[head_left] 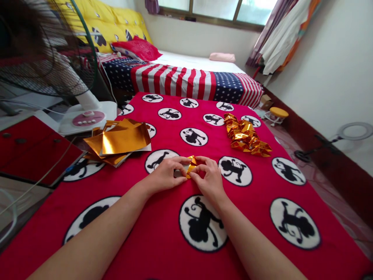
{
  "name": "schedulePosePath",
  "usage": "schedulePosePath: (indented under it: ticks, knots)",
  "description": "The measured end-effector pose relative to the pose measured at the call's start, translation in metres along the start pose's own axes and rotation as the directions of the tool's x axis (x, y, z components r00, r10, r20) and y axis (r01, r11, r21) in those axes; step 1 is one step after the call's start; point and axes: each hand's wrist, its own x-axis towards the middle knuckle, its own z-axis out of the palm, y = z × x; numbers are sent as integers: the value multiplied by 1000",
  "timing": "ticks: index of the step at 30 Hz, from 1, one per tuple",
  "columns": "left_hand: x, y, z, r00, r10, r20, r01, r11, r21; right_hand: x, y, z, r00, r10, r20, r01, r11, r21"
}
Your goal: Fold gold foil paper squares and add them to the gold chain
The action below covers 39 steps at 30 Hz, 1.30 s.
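A small folded piece of gold foil paper (191,166) is held between both hands over the middle of the red cloth. My left hand (169,173) pinches its left side with thumb and forefinger. On the right side, the fingers and thumb of my right hand (209,177) grip the same piece. A stack of flat gold foil sheets (126,140) lies to the left, some showing white undersides. Several folded gold foil shapes (243,134) sit in a cluster to the right, beyond my right hand.
The red cloth (145,245) with black-and-white figures covers the table. An electric fan (87,116) stands at the left, beside a red panel (37,147). Behind is a bed (186,79). A yellow stool (279,112) and a ring light (355,131) are at the right.
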Motion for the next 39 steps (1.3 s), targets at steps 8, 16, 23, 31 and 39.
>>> schedulePosePath:
  ticks: [8,16,23,31,39]
  knots:
    - [-1,-3,1,1000,7,-27,-7,1000,-14,-1,-3,3,1000,2,-26,-3,999,-34]
    - [0,-2,1,1000,15,-12,-15,1000,1,0,-5,4,999,27,-38,-30,995,-97]
    - [2,2,4,999,-14,-43,14,1000,-11,2,-7,3,998,52,-25,-54,994,-92]
    - [2,1,6,998,-17,-60,16,1000,-13,2,-2,2,998,55,-8,-55,998,-33]
    - [2,0,9,997,-11,-82,10,1000,-17,-13,-21,4,991,-132,-3,129,972,-196]
